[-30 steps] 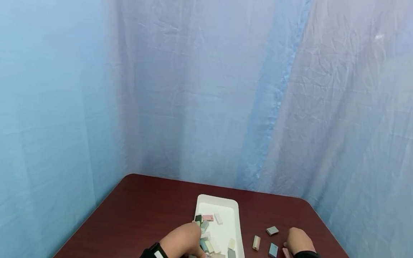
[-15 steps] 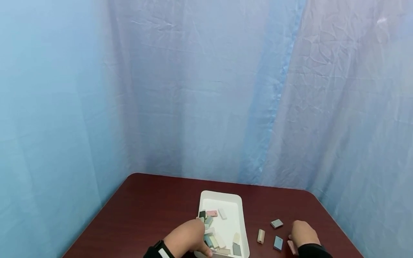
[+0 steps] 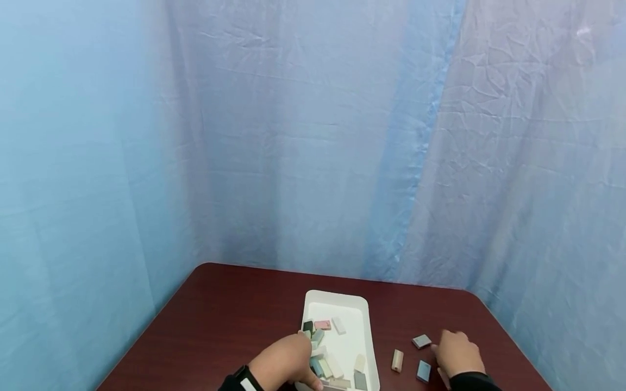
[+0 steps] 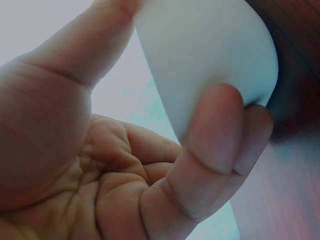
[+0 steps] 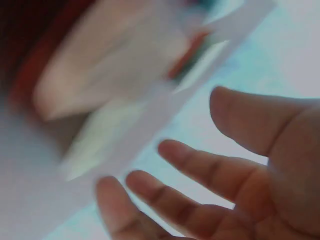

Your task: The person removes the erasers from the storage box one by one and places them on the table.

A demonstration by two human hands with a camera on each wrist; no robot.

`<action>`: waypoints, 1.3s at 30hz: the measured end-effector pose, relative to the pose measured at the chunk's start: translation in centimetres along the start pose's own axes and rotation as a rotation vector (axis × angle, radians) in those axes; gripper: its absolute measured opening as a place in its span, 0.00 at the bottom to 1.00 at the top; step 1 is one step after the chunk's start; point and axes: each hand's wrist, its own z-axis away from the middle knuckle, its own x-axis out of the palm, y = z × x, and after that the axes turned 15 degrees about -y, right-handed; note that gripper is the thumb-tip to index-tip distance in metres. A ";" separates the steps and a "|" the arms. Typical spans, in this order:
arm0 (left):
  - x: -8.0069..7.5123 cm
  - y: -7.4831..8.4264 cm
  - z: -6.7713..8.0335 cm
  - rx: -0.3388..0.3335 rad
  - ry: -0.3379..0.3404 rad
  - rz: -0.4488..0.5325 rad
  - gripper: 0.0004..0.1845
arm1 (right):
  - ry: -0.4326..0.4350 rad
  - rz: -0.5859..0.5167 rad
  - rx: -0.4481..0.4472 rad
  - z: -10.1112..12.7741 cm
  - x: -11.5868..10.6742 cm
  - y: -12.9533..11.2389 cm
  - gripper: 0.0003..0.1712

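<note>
My left hand (image 3: 285,359) grips the near left edge of a white tray (image 3: 337,296). In the left wrist view its thumb and fingers (image 4: 215,150) curl round the tray's rounded corner (image 4: 205,50). Several pastel blocks lie in the tray, among them a pink one (image 3: 321,325) and a white one (image 3: 338,325). My right hand (image 3: 457,353) hovers over the table to the right of the tray, holding nothing; its fingers (image 5: 200,170) are spread in the blurred right wrist view. A grey block (image 3: 421,341), a blue block (image 3: 423,370) and a beige block (image 3: 398,360) lie close to it.
The dark red table (image 3: 235,315) stands in a corner of blue curtains (image 3: 313,136) that hang close behind its far and side edges. Bare tabletop stretches left of the tray and beyond it.
My right hand has shifted up and left toward the grey block, and the pink block beside it is no longer visible. The left hand keeps its hold on the tray.
</note>
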 end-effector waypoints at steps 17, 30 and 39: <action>0.0 -0.3 0.7 0.053 0.016 -0.003 0.32 | 0.037 -0.116 -0.612 6.2 3.0 -17.5 0.14; 0.3 -0.2 0.3 0.039 0.065 -0.060 0.48 | -0.244 -0.217 -0.657 4.2 6.6 -17.6 0.08; 0.4 -0.2 0.6 0.057 0.097 -0.010 0.48 | -0.184 -0.094 -0.651 4.0 6.8 -18.8 0.16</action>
